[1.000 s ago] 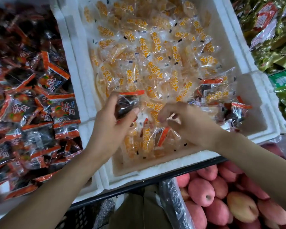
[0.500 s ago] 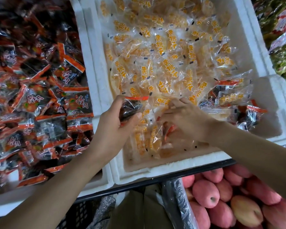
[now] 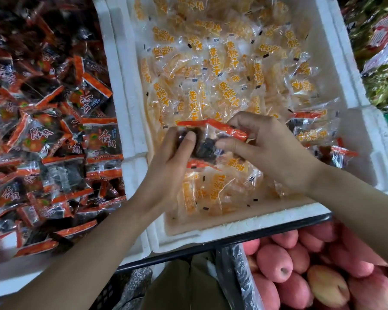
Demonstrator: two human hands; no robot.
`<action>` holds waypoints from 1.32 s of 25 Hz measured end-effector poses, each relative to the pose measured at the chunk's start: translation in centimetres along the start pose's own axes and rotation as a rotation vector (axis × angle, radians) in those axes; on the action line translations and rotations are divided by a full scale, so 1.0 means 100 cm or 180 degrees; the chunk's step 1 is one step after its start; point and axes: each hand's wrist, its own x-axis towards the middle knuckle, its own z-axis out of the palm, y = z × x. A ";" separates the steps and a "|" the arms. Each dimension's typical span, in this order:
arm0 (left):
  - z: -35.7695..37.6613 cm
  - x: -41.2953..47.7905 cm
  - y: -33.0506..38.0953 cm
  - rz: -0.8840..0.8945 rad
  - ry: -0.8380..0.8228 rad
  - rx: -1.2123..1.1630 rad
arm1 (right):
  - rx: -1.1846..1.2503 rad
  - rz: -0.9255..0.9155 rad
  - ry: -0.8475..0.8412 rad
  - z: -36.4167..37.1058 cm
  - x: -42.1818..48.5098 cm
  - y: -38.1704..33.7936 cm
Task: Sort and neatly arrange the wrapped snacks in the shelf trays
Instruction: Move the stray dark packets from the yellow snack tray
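Note:
A white foam tray (image 3: pixel 240 229) in the middle holds clear packets of yellow snacks (image 3: pixel 213 86) with orange lettering. My left hand (image 3: pixel 166 166) grips dark snack packets with red-orange edges (image 3: pixel 202 148) just above that tray's near half. My right hand (image 3: pixel 269 151) pinches the right side of one such dark packet, its red edge (image 3: pixel 231 130) sticking out between both hands. Several more dark packets (image 3: pixel 318 135) lie among the yellow ones at the tray's right side. The left foam tray (image 3: pixel 112 70) is piled with the same dark packets (image 3: pixel 54 135).
A third tray at the right (image 3: pixel 381 52) holds green and gold packets. Below the shelf edge (image 3: pixel 233 242) lies a heap of pink peaches (image 3: pixel 300 276) beside a plastic bag (image 3: pixel 240 278). A dark crate (image 3: pixel 112 294) sits lower left.
My right hand has lifted out of the yellow packets with a dark packet and met my left hand, which still holds dark packets. The camera has moved closer.

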 end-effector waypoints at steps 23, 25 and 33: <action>-0.205 -0.034 -0.016 0.0355 0.2251 0.3431 | -0.2556 -0.1142 -0.0206 0.157 0.087 -0.045; -0.206 -0.030 -0.016 0.0132 0.2112 0.3554 | -0.2526 -0.1209 -0.0134 0.158 0.086 -0.045; -0.159 -0.042 -0.018 0.0698 0.1692 0.4501 | -0.1642 -0.1377 -0.0158 0.134 0.042 -0.031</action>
